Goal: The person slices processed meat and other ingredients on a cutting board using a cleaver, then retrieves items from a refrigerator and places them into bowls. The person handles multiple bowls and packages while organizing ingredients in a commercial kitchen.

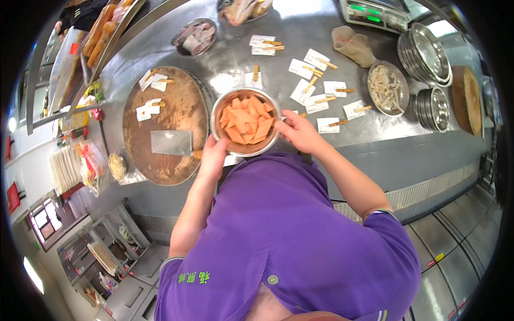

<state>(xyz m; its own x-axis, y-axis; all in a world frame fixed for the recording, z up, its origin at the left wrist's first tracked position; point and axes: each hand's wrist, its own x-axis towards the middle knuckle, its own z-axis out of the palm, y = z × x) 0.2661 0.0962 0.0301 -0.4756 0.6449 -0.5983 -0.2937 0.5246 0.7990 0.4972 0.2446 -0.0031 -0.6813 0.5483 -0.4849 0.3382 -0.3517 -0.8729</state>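
A round steel bowl (245, 151) full of orange, angular cut slices (247, 120) is held close to the body at the counter's front edge. My left hand (215, 154) grips its lower left rim, and my right hand (295, 130) grips its right rim. Left of the bowl, a cleaver (171, 143) lies flat on a round wooden chopping block (160, 108), its handle end near my left hand. Paper slips with wooden clothespins (306, 92) are spread over the steel counter (229, 56) beyond and right of the bowl; more lie on the block.
A bowl of pale strips (387, 88), stacked steel bowls (425, 54), a cloth-like bundle (353, 46) and a digital scale (375, 14) stand right. Pieces of raw fish or meat fill a bowl (196, 37) at the back. A metal shelf rail (100, 72) juts over the left side.
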